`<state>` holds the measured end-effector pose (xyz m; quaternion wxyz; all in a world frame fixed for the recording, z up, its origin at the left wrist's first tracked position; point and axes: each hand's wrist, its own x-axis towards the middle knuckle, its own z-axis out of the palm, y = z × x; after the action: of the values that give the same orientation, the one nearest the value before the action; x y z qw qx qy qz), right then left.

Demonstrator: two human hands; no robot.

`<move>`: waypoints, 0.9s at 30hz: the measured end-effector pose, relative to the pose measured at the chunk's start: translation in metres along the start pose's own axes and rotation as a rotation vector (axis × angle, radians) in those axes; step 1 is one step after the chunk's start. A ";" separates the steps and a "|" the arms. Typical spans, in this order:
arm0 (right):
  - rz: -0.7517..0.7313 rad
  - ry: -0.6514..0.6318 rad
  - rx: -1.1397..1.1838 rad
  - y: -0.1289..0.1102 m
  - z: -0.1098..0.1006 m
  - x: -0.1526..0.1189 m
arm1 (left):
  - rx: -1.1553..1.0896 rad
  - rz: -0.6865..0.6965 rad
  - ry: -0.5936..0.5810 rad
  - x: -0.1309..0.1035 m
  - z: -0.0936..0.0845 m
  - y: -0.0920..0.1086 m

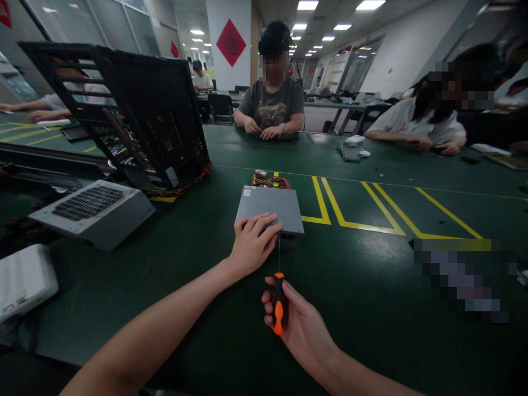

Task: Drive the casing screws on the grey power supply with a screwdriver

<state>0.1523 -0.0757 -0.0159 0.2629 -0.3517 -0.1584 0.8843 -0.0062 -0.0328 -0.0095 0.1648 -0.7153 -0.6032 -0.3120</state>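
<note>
Resting open, left hand (253, 246) tops a power supply (284, 204); right hand (305, 319) grips screwdriver (279, 313); case (160, 82) holds circuitry (127, 137).

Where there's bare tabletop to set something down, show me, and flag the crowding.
Bare green table lies right of the right hand, bordered by the yellow lines and the pixelated object. Another patch separates the vented box from the flat grey box. Crowded: the left side, with the black case and white box.

Black computer case (150, 104) on a green table (363, 286)
Beyond the case, to its right — a person (270, 104) in a grey shirt, a red diamond sign (231, 43); nearer than the case, leftward — a white box (28, 275).
</note>
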 end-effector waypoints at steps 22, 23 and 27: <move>0.015 -0.002 0.025 0.001 0.000 0.001 | -0.010 -0.003 0.004 0.000 0.000 0.000; 0.007 -0.006 0.026 0.001 0.001 0.001 | -0.012 -0.002 0.003 0.000 -0.001 0.000; -0.027 0.009 0.003 0.002 0.002 -0.001 | -0.007 0.002 -0.010 0.000 -0.002 0.000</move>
<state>0.1511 -0.0777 -0.0150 0.2761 -0.3530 -0.1609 0.8793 -0.0062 -0.0335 -0.0080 0.1597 -0.7179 -0.6023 -0.3104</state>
